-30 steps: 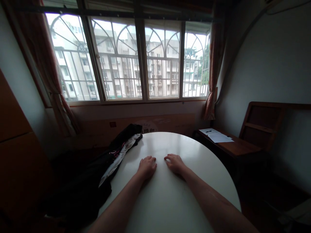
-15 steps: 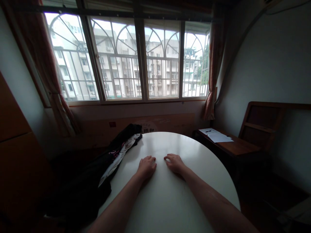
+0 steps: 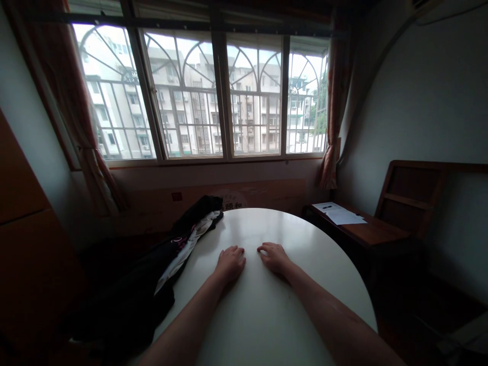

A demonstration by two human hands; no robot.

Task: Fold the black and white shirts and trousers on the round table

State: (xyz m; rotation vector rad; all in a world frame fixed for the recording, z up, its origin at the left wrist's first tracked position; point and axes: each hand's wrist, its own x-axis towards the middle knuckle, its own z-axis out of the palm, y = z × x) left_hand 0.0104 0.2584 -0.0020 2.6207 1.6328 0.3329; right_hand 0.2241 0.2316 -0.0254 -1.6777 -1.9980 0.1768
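My left hand rests palm down on the white round table, its fingers loosely curved and holding nothing. Across a small gap, my right hand lies on the same tabletop, fingers slightly bent and apart, with nothing in them. To the left, a black garment with a white part and pink marks drapes over the table's edge and hangs down. It is nearer my left hand than my right, and neither hand touches it.
At the right stands a wooden bench bearing white paper sheets and a dark pen. Behind the table, a long cardboard box leans below the barred window. Curtains hang at both sides.
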